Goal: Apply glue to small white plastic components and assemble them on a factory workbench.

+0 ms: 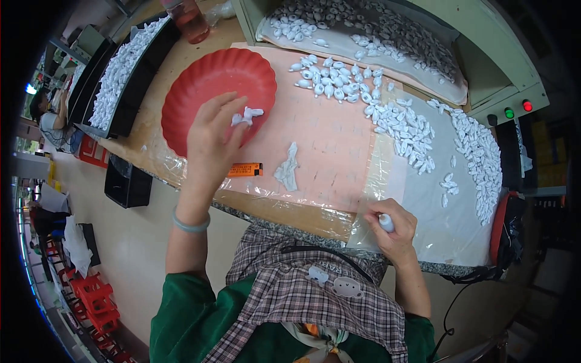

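My left hand [212,133] is over the red scalloped bowl [177,121], its thumb and fingers around a small white moulded piece [249,114]. Whether one piece or two are at the fingertips is hard to make out. At the table's front edge my right hand [396,233] is closed around a small white bottle or tube [385,222], only its rounded end showing. Between the hands, a crumpled white tissue [287,169] lies on the pink sheet [333,145]. An orange box cutter or similar flat tool [245,169] rests by the bowl.
Rounded white pieces with dark marks [333,78] lie behind the sheet; slimmer white heaps [475,157] spread right. A green-grey machine [508,60] holds a cloth-lined belt of pieces. Black trays [145,69] and a bottle of reddish liquid [190,24] stand left.
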`<state>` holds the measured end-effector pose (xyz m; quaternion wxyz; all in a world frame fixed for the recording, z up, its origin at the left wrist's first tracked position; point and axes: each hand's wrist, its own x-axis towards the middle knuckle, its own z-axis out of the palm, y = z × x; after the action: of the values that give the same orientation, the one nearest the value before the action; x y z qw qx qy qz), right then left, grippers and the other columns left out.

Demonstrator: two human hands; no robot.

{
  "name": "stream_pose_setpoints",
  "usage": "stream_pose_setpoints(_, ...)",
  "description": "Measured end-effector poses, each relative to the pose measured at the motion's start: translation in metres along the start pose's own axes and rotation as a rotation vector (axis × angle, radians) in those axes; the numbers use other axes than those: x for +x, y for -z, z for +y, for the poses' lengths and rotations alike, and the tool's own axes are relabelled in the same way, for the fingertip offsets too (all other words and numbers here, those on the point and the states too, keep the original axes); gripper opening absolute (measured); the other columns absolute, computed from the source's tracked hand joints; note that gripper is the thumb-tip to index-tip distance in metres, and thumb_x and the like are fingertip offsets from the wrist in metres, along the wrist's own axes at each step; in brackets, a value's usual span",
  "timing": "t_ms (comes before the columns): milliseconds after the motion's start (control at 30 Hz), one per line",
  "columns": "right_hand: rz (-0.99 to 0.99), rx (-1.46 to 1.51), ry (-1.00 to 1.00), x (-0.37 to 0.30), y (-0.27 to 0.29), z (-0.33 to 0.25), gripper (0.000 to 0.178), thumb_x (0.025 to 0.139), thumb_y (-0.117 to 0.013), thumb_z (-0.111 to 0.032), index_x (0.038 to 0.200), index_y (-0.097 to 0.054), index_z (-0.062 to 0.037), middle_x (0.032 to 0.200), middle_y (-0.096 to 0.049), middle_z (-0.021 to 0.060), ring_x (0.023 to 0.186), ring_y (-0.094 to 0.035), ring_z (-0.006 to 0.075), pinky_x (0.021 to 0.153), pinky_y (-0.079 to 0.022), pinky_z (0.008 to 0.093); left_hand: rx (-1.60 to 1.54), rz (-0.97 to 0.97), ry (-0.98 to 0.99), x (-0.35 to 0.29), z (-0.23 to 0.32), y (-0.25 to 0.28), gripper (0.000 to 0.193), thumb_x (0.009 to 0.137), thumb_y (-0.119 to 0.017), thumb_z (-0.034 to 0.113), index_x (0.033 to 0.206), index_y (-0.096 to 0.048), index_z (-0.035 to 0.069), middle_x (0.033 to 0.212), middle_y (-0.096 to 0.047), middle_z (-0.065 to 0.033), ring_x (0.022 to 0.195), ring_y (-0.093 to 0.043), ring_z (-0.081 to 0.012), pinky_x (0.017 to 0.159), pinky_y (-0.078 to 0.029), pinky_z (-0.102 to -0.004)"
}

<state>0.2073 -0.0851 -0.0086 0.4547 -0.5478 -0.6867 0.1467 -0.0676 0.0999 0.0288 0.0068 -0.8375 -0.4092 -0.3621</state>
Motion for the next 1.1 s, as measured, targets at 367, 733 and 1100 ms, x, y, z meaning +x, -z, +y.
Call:
stream_pose_setpoints(367,-0.008,0.028,-0.057,-0.004,0.001,-0.007,0.022,0.069,-0.072,0.007,0.086,-0.061,0.0000,0.076,-0.065,0.0111,0.066,-0.064,0.0222,0.059,-0.049,0.0280,-0.063,-0.214,0.092,0.061,0.038,-0.123,0.019,0.079,-0.063,0.008,0.097,-0.063,0.001,0.095,-0.063,-0.0173,0.087,-0.062,-0.0364,0.073,-0.050,-0.0438)
stream_pose_setpoints(733,-0.002,0.045,-0.086,-0.006,0.005,-0.002,0.020,0.070,-0.072,0.006,0.086,-0.062,0.0001,0.076,-0.065,0.0117,0.066,-0.064,0.0216,0.059,-0.049,0.0281,-0.007,-0.197,0.103,0.070,0.047,-0.132,0.014,0.074,-0.062,0.006,0.088,-0.059,0.005,0.088,-0.061,-0.0154,0.083,-0.062,-0.0357,0.069,-0.050,-0.0440)
stream_pose_setpoints(1100,0.155,0.350,-0.576,-0.033,0.000,0.011,0.013,0.085,-0.062,-0.002,0.098,-0.059,-0.0012,0.079,-0.054,0.0039,0.060,-0.047,0.0073,0.047,-0.035,0.0172,-1.294,-0.554,0.369,-0.009,0.083,-0.079,0.029,0.071,-0.068,0.003,0.100,-0.070,0.002,0.087,-0.070,-0.0051,0.072,-0.061,-0.0075,0.066,-0.049,-0.0220)
